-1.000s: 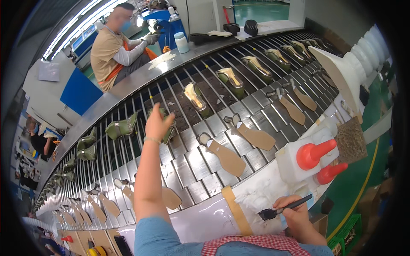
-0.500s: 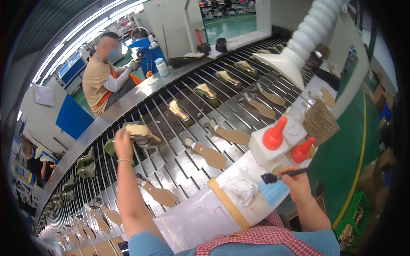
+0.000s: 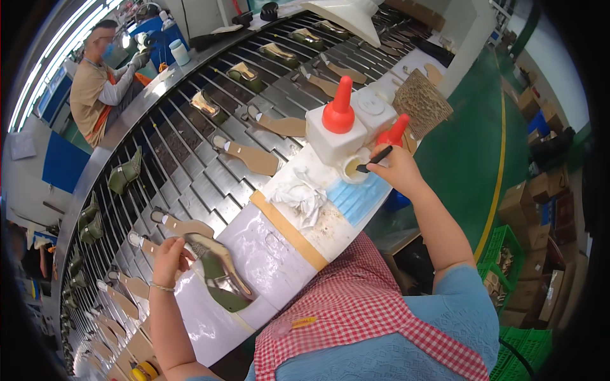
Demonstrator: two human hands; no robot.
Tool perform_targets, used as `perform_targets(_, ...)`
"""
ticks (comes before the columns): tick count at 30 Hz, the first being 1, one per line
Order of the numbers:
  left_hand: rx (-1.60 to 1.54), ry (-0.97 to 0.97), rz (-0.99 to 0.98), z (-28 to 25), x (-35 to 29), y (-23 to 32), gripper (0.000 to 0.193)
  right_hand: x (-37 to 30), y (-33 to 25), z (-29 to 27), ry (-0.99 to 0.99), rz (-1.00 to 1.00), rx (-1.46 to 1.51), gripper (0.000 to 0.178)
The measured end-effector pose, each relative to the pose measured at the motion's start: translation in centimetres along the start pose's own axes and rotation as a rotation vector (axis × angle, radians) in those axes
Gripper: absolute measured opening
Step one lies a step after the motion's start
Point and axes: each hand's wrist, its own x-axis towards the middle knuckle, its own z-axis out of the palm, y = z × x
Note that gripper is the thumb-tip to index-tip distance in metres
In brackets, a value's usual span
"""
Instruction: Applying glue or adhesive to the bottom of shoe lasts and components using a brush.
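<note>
My left hand (image 3: 170,260) has its fingers closed at the edge of an olive-green shoe upper (image 3: 219,273), which lies tilted on the plastic-covered board (image 3: 279,254). The shoe's pale underside edge faces right. Farther right, my right hand (image 3: 397,168) grips a black-handled brush (image 3: 375,159). Its tip reaches into a small white jar (image 3: 351,170) of pale, creamy stuff, so the bristles are hidden. Beside the jar stand white square bottles (image 3: 330,136) with red cone caps. A crumpled white cloth (image 3: 302,197) and a blue face mask (image 3: 359,198) lie in front.
A slatted metal conveyor (image 3: 184,140) curves past on the left, carrying several green shoe uppers (image 3: 244,76) and tan soles (image 3: 251,159). Beyond it sits a person (image 3: 98,89) with gloved hands. A white extraction hood (image 3: 349,16) hangs at the back; green crates (image 3: 502,260) stand at right.
My left hand has brought the shoe upper from above the conveyor down onto the board close to me. My right hand has moved the brush from over the mask into the jar. The view has shifted.
</note>
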Motion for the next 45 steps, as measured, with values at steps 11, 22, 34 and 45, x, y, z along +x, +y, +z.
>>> perform_targets(11,-0.010,-0.102,-0.096,5.3,-4.5,-5.2,0.062,-0.2,0.1,1.5,-0.053,-0.047,0.014,0.020)
perform_targets(22,-0.819,0.005,0.376,9.3,-6.7,-2.5,0.056,-0.8,3.5,1.9,-0.023,0.117,0.564,0.022)
perform_targets(34,-0.091,0.360,0.764,17.6,-9.0,-4.0,0.086,-2.0,7.2,6.0,0.043,1.021,1.424,0.028)
perform_targets(45,-0.239,0.230,0.831,22.2,-9.4,-7.3,0.093,-10.5,-9.6,3.5,-0.275,-0.038,1.379,0.016)
